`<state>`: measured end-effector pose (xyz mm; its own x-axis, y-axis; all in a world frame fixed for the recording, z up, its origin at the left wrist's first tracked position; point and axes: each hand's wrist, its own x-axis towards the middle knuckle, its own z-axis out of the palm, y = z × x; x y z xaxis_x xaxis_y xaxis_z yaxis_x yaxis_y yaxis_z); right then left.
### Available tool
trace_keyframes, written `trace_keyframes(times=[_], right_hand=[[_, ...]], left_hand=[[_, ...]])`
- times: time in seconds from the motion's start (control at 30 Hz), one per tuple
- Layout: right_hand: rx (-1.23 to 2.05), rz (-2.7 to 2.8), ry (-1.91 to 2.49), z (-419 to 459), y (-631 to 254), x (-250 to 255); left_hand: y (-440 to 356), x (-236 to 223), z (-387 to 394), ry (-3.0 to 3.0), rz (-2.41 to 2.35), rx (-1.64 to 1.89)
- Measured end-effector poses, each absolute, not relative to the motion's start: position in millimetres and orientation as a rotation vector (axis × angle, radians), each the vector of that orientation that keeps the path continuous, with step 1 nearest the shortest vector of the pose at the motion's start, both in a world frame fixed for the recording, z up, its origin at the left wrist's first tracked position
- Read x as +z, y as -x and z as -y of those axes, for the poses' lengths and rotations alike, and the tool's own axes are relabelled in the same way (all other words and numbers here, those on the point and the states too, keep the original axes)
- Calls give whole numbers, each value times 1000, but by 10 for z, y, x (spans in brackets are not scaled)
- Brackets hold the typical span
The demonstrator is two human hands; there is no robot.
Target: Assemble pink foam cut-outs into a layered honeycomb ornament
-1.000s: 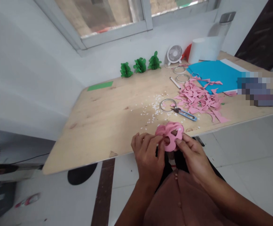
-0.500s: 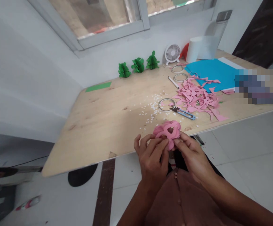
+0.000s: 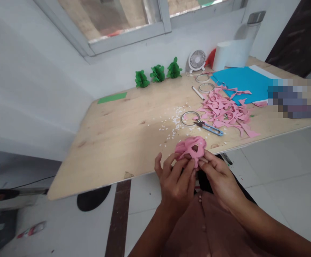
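Observation:
A pink paper flower (image 3: 198, 142) with layered, rounded petals and an opening in its middle is held over the table's front edge. My left hand (image 3: 175, 178) pinches its lower left side, thumb and fingertips close together at the petals. On the flower's lower right, my right hand (image 3: 219, 175) grips with thumb and fingers. The fingertips partly cover the lower petals. Just beyond the flower lie blue-handled thread snips (image 3: 210, 128), their blades touching a wire ring (image 3: 189, 118).
Pink paper scraps (image 3: 225, 110) are heaped at the right, before blue sheets (image 3: 243, 84). White bits (image 3: 175, 123) are scattered mid-table. Green paper pieces (image 3: 157, 73), a small fan (image 3: 197, 60) and a marker (image 3: 198, 93) stand or lie further back. A green strip (image 3: 111, 97) lies far left.
The flower has tilted slightly in my hands, and its lower petals sit differently. My left hand has shifted a little to the right. Things on the table have stayed put.

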<state>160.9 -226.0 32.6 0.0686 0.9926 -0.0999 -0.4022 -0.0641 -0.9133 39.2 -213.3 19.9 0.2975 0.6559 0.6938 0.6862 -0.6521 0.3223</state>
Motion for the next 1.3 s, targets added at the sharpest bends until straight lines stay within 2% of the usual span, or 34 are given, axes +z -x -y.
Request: trace_keyframes(times=[0.27, 0.47, 0.63, 1.3], right_hand=[[1380, 705, 994, 2273, -1592, 263], [1377, 757, 1032, 2263, -1618, 248], [1350, 812, 1087, 2283, -1628, 215], [1187, 1096, 1124, 2361, -1663, 211]], left_hand=[[-392, 113, 2165, 2544, 1269, -1189], [-407, 243, 2174, 2646, 1532, -1500], [-443, 276, 2139, 2608, 1640, -1576], [-462, 286, 2096, 2520, 1387, -1342]])
